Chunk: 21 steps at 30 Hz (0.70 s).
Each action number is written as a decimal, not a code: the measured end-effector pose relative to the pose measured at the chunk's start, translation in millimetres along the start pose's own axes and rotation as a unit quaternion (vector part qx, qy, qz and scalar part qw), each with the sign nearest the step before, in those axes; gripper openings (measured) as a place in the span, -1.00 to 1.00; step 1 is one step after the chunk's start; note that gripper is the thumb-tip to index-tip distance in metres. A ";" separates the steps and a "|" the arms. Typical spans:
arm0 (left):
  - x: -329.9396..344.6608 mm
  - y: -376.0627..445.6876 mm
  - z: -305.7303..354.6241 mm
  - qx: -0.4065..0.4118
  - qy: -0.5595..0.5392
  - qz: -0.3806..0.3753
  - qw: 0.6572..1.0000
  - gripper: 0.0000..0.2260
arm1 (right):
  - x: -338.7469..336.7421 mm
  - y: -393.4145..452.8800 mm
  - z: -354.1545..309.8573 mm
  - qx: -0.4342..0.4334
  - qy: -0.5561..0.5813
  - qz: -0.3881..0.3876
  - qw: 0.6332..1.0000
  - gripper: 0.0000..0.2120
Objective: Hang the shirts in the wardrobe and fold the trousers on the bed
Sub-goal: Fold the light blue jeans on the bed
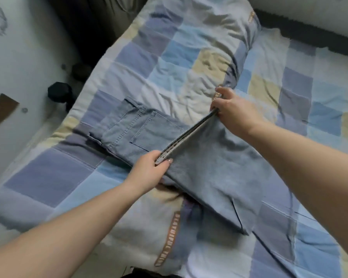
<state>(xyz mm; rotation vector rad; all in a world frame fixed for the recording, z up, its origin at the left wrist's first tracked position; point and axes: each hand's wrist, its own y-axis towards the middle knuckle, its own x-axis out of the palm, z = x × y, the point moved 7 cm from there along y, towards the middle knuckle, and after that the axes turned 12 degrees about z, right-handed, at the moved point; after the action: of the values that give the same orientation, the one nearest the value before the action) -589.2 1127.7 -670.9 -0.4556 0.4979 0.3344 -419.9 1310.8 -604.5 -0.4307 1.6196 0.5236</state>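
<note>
Lit softly and evenly by cool, dim daylight, with no glare and only faint shadows under the forearms and along the creases of the quilt (189, 63). Slightly soft throughout, blurring further toward the lower left corner and along the floor (18, 63) at far left. Bowed by wide-angle distortion at the edges, darkest at the top centre.
</note>
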 end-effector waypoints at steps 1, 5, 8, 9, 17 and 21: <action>-17.5 12.8 -8.7 -0.014 -0.015 0.004 1.000 -0.89 | 6.5 18.0 -17.0 -0.001 0.005 0.001 1.000 -0.69; -85.3 60.6 -46.4 -0.068 -0.073 0.037 0.994 -0.88 | 31.5 90.3 -89.9 -0.034 0.007 0.005 0.999 -0.71; -127.5 87.8 -74.6 -0.080 -0.077 0.079 0.991 -0.90 | 50.8 133.8 -133.7 -0.063 0.014 -0.008 0.998 -0.72; -137.8 96.7 -85.1 -0.088 -0.081 0.083 0.989 -0.90 | 56.9 146.6 -146.7 -0.068 0.016 -0.010 0.997 -0.73; -165.1 135.2 -152.3 -0.142 -0.089 0.112 0.979 -0.87 | 118.1 195.6 -206.5 -0.081 0.010 -0.062 0.995 -0.70; -163.0 141.3 -177.9 -0.160 -0.081 0.120 0.976 -0.85 | 140.8 193.6 -215.5 -0.053 0.056 -0.092 0.993 -0.48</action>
<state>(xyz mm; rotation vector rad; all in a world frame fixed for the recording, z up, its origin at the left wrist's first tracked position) -849.9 1127.8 -771.8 -0.6761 0.3390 0.6862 -721.2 1351.7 -711.1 -0.6915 1.6441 0.4529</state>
